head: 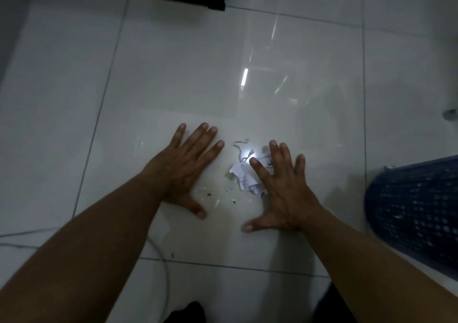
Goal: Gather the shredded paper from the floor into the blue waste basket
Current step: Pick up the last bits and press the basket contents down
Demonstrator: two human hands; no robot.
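Both hands down on the glossy white tiled floor (173, 74)! The left hand (183, 164) lies flat, fingers (203, 136) spread wide, gripping nothing, just left of a small heap of white shredded paper (241, 174). The right hand (285, 188) presses over the heap's right side, fingers splayed open too, paper scraps poking out beneath. Tiny crumbs dot the tile between the thumbs. The blue plastic lattice waste basket (416, 211) sits at the right edge, apart from the heap.
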